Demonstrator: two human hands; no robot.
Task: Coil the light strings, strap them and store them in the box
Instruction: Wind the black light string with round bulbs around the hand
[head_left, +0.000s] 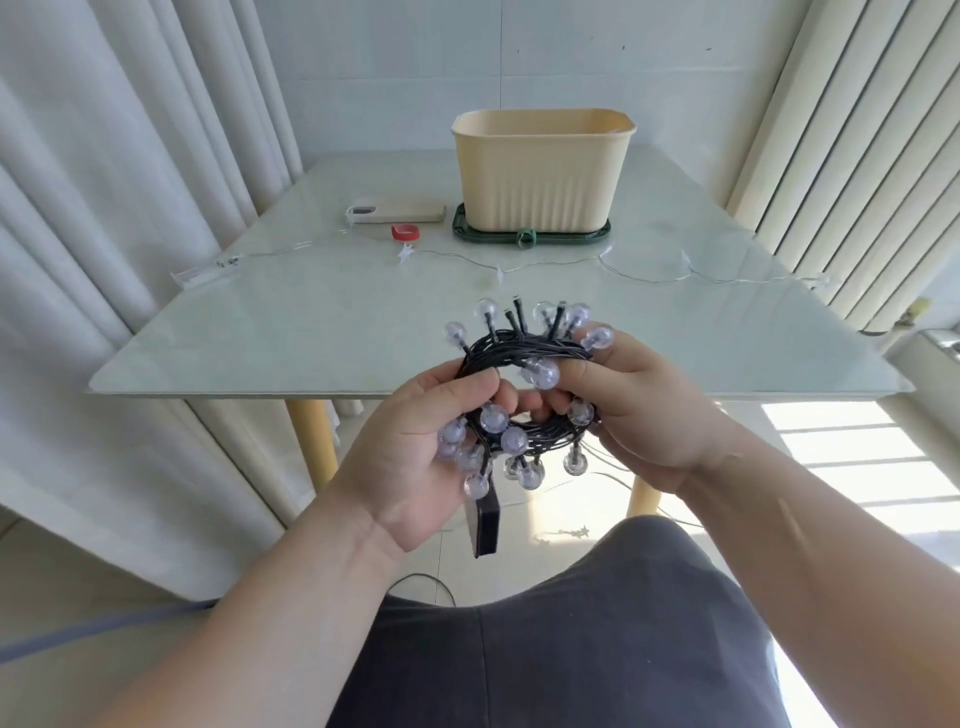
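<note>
My left hand (415, 457) and right hand (644, 410) grip the coiled black light string (524, 351), fingers (467, 387) curled round either side, in the air just short of the near edge of the worktop (311, 332). The box (543, 171) stands near the far edge.

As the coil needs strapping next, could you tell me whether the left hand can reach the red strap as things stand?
Probably, once it lets go: the left hand grips the coil, which the right hand also holds. The strap lies bare on the table, nothing over it.
</note>
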